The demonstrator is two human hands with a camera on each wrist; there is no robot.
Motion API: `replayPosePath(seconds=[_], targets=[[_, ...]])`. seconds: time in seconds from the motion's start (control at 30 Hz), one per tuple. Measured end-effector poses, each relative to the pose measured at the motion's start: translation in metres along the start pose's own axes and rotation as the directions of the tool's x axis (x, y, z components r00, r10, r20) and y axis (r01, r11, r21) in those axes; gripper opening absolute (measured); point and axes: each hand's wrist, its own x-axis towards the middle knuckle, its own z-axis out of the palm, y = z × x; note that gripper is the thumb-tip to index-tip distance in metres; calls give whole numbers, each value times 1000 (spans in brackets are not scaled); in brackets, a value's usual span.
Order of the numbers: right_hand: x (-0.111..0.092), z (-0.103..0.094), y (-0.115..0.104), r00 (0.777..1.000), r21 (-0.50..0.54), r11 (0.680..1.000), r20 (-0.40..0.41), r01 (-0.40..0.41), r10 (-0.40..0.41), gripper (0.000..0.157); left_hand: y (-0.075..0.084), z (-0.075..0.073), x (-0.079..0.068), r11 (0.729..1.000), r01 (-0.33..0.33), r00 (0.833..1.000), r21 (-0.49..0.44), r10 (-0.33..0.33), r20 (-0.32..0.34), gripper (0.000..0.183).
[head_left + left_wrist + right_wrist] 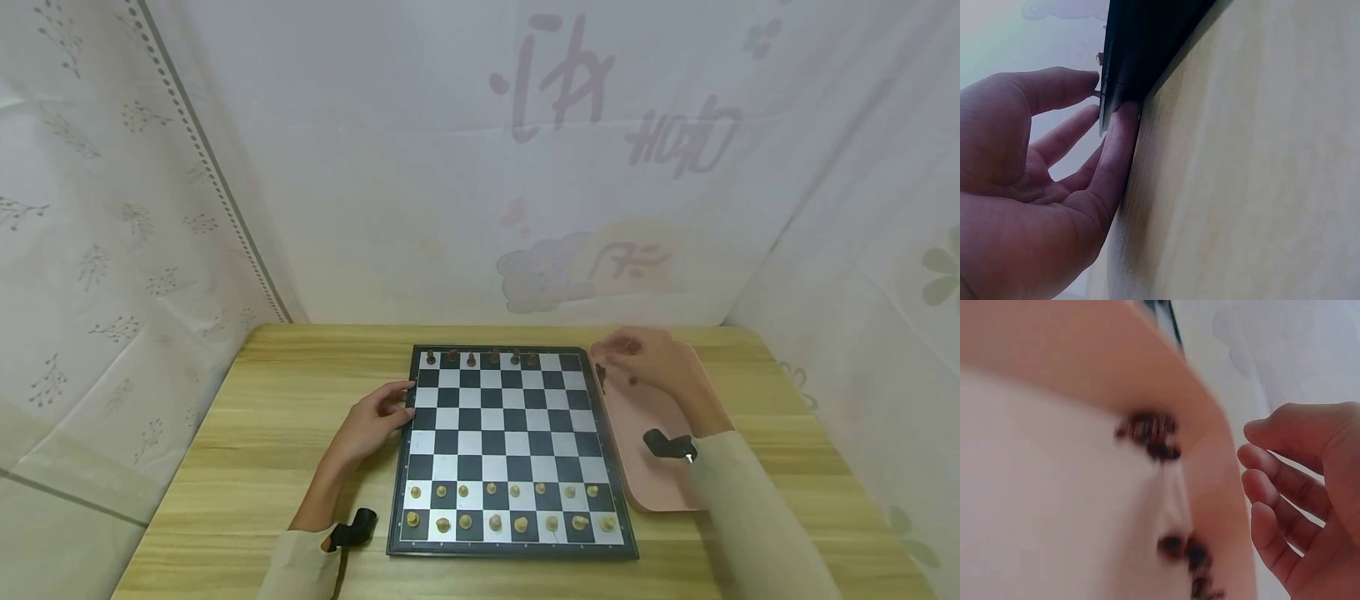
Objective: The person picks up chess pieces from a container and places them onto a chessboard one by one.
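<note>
A black-and-white chessboard (492,421) lies on the table. My left hand (369,425) rests at its left edge, the fingers spread and lightly bent. In the left wrist view, fingertips touch the dark side of the board (1147,44). My right hand (645,357) is above the far end of a pink tray (652,487). Its fingers are loosely bent in the right wrist view, with nothing visible between them. Dark red chess pieces (1150,431) lie in the tray, blurred. Several dark red pieces (472,359) stand along the board's far row.
Pale chess pieces (495,522) fill two rows at the board's near end. The tray stands against the board's right side. A wooden table (300,358) lies beneath, with white printed cloth (420,167) hanging behind and on both sides.
</note>
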Motion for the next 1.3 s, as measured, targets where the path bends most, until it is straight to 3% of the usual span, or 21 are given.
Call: replayPosePath(seconds=[0.07,0.17,0.37,0.53,0.83,1.13,1.3], targets=[[-6,-3,13,999,-30,999,-40,17,-19,24,0,0,0,1000,1,1000,-1,-1,0,47],[-14,-7,29,995,7,999,-90,50,-49,21,-1,0,0,1000,3,1000,2,-3,-2,48],[-23,-8,45,993,70,997,-117,-28,36,21,-1,1,1,1000,3,1000,12,-3,-8,49],[-27,-4,41,984,82,993,-149,-82,93,17,-3,1,2,1000,6,1000,8,-6,-5,49],[-23,2,34,974,36,995,-203,-94,99,17,-2,2,1,1000,10,1000,3,-10,-6,49],[-20,2,32,972,70,983,-156,-169,178,23,-1,2,0,1000,10,1000,7,-10,-1,49],[-19,2,31,978,65,989,-149,-137,145,20,-2,2,1,1000,10,1000,7,-10,-3,49]])
